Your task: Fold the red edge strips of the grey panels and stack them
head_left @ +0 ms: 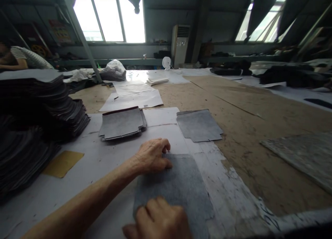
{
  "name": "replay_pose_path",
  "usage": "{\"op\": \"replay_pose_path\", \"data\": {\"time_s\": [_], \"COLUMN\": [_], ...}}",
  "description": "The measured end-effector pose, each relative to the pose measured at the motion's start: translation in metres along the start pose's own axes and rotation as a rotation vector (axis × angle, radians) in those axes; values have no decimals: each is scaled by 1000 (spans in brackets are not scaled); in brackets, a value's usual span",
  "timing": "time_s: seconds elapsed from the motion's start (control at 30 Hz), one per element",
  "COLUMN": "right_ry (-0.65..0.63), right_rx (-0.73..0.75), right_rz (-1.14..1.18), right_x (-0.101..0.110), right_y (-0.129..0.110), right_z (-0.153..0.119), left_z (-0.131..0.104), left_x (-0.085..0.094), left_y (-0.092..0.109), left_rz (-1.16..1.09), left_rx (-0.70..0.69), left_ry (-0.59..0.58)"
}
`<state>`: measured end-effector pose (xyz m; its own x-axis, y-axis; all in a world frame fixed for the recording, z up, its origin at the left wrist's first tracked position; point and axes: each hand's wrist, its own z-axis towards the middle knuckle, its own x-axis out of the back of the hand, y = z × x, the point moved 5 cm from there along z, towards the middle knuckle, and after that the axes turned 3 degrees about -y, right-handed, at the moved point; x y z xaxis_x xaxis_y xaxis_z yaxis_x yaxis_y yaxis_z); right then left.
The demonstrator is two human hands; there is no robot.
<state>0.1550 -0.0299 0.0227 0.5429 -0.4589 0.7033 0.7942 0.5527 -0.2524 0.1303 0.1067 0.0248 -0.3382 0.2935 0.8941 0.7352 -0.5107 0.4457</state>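
Note:
A grey fabric panel (184, 183) lies flat in front of me on white paper. My left hand (153, 156) rests at its upper left edge, thumb on the panel and bent fingers just past the edge, with a gap between them. Over the panel's lower part is my right hand (162, 220), its fingers curled closed; whatever they may hold is hidden. Beyond my left hand sits a short stack of similar grey panels (121, 123) with notched corners. Another grey panel (199, 125) lies by itself to the right of that stack.
Tall piles of dark panels (52, 104) stand at the left, beside a yellowish card (63, 163). A grey textured slab (303, 156) lies at the right. Farther back are white sheets (135, 97), a plastic bag (114, 70) and a metal post (81, 35). A person (23, 57) leans at far left.

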Motion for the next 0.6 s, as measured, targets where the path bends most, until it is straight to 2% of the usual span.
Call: {"op": "replay_pose_path", "data": {"time_s": [0.07,0.1,0.17,0.27,0.33,0.4,0.5,0.6], "right_ry": [-26,-99,-139,-299,-419,-474,-451,-388], "right_rx": [-32,-66,-117,-52,7,46,81,125], "right_rz": [141,146,14,-84,-73,-49,-23,-17], "right_x": [15,21,34,31,21,13,11,15], "right_y": [28,46,83,121,131,134,132,128], "right_z": [12,20,35,50,51,48,44,43], "left_z": [-1,-1,-1,-1,-4,-8,-17,-25], "left_x": [-1,-1,-3,-3,-2,0,1,3], "left_y": [-4,-5,-6,-7,-9,-12,-13,-14], "left_rz": [-7,-11,-23,-43,-51,-65,-110,-108], "left_rx": [10,10,-1,-22,-37,-76,-207,-348], "left_ry": [13,20,33,47,47,33,56,187]}}
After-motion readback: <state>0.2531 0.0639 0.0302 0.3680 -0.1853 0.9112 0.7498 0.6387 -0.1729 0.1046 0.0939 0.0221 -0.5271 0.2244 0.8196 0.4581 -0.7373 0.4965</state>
